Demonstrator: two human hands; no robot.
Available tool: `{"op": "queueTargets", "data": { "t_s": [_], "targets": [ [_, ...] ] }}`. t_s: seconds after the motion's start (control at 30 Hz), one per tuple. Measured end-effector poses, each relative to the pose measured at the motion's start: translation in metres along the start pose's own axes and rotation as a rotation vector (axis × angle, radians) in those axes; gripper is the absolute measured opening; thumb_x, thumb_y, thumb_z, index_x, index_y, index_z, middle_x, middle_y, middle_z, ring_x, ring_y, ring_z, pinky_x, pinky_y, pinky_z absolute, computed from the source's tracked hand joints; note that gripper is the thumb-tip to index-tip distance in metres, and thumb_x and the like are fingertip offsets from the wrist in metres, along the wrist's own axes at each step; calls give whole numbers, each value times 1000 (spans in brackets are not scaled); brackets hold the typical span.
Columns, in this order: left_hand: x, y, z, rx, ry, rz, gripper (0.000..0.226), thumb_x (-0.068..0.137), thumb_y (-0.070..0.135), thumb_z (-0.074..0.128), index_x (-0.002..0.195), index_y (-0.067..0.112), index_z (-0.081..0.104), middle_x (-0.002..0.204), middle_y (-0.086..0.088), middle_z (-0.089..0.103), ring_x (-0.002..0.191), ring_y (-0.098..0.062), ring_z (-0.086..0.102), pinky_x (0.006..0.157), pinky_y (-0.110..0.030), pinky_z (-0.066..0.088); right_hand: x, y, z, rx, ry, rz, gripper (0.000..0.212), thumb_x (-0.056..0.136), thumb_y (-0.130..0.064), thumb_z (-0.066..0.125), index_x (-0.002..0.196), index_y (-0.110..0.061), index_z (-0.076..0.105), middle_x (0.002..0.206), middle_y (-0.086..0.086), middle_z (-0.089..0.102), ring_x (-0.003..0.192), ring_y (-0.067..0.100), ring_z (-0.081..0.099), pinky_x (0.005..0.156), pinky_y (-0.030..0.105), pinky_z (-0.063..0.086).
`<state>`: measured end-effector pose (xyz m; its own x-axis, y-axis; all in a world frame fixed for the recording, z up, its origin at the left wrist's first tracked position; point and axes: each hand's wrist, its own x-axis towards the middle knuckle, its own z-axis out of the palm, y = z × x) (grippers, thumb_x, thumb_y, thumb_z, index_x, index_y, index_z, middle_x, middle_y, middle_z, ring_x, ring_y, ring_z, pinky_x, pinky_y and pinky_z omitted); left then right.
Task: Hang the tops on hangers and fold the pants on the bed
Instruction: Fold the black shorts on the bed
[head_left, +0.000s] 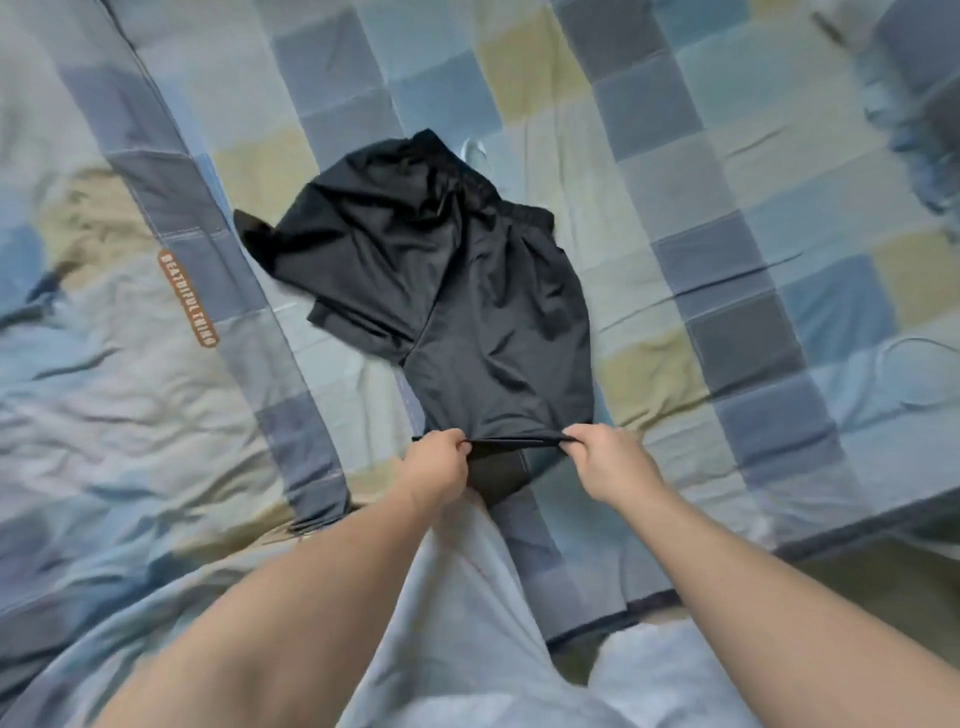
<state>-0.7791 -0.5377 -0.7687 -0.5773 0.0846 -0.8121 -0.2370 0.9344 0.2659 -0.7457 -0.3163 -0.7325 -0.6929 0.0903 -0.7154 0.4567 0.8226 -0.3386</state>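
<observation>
black pants (467, 291) lie crumpled mid-frame on the bed (727, 208). the long axis runs away from the person, with the waistband (511, 208) at the far end and one leg hem at the near end. the other leg is bunched off to the left, partly under the rest of the garment.

left hand (436, 462) and right hand (613, 462) are both at the near hem, one at each corner. fingers (460, 441) of both hands are curled and pinching the hem edge. the fabric is taut between them and lifted slightly off the bed. the rest of the pants lies straight ahead of the fingers, resting on the bed.

both hands are equally near, so neither has the edge. judgement: this is the flatten step before folding. the next move probably needs a pull toward the person along that axis to lay the leg flat. the bunched left leg will need sorting separately.
</observation>
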Motion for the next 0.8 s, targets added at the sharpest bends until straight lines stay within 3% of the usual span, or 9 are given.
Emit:
{"op": "queueTargets", "data": {
  "t_s": [0.1,0.27,0.4,0.5,0.67,0.8],
  "targets": [
    [-53,24,11,-47,72,-2,33,101,28,41,69,25,43,79,1,52,96,-36,59,89,-46,48,-58,26,-13,124,46,17,22,102,-29,46,101,-26,68,99,7,70,96,35,61,77,43,53],
    [-141,72,8,-100,238,23,34,101,27,43,67,23,42,71,5,51,84,-31,54,85,-45,49,-148,58,-52,318,158,-101,24,100,-23,50,107,-19,73,99,7,72,94,31,60,80,40,51],
    [-218,107,2,-130,320,52,33,101,27,46,68,22,45,70,5,53,83,-28,55,75,-38,47,-220,72,-91,350,193,-184,23,100,-20,49,97,-16,71,79,4,65,81,31,56,69,39,44],
    [-269,131,-9,-121,392,76,27,103,33,44,80,21,53,77,5,58,86,-27,57,78,-40,48,-262,72,-120,367,223,-207,25,102,-23,48,96,-17,71,72,1,62,78,30,56,64,38,41],
    [-327,151,-28,-189,541,169,32,105,31,43,74,25,43,69,7,53,77,-28,53,65,-38,38,-309,57,-160,461,311,-261,28,104,-26,46,102,-19,73,87,2,71,85,25,61,76,41,51],
    [-359,154,-48,-269,652,274,28,103,33,40,78,25,47,74,1,57,82,-31,55,75,-46,46,-325,39,-187,501,441,-347,30,102,-31,50,88,-16,71,74,2,68,76,23,62,70,41,50]
  ]
}}
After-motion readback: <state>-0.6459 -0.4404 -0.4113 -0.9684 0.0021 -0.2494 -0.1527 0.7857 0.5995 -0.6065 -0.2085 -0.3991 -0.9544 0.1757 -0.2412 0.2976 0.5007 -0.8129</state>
